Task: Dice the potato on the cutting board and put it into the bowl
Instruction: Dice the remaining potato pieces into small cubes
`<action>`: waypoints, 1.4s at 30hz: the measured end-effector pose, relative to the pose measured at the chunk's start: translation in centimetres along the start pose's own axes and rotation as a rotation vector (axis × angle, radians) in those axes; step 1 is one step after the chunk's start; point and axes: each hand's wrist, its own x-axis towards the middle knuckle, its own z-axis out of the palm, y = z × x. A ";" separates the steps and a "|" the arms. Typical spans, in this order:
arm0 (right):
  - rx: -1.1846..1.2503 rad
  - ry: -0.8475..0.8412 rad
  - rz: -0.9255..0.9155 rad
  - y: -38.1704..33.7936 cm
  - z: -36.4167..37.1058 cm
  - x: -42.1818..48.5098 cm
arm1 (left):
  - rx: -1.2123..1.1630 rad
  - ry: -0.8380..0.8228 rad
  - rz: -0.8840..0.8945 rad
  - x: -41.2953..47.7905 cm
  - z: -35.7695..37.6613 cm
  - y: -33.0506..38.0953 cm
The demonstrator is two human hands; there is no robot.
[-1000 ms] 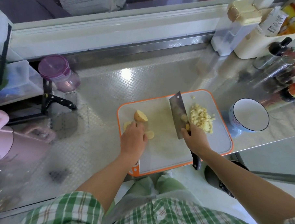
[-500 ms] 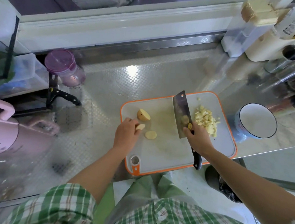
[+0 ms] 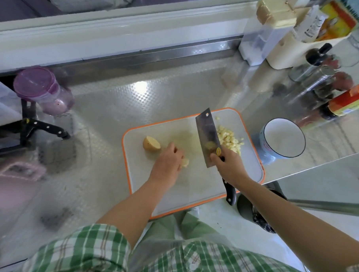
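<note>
On the cutting board (image 3: 194,190), the left hand (image 3: 169,161) pinches a potato slice (image 3: 185,162); the right hand (image 3: 229,165) grips the knife (image 3: 206,133) beside the diced pile (image 3: 230,140).

a purple-lidded jar (image 3: 39,88) stands at the left of the embossed steel counter (image 3: 134,105), with a black-handled knife (image 3: 49,128) on a rack just beside it. a pink appliance (image 3: 6,181) sits nearer. at far right, a beige-lidded clear container (image 3: 269,28), a cream caddy (image 3: 289,56) and a red-labelled bottle (image 3: 353,102).
</note>
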 end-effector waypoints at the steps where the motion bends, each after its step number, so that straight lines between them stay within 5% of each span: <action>1: -0.002 0.002 -0.004 0.3 0.0 0.0 | 0.005 -0.030 0.029 -0.2 0.3 -0.1; 21: -0.027 -0.062 -0.029 0.3 0.4 0.0 | -0.027 -0.101 -0.078 0.3 -0.3 -0.9; 34: 0.084 -0.136 -0.098 -1.1 2.6 -1.1 | 0.146 0.039 -0.101 0.0 0.0 0.9; 42: 0.057 -0.147 -0.092 -0.5 3.1 -0.8 | 0.029 0.083 -0.220 -0.1 -1.0 -0.3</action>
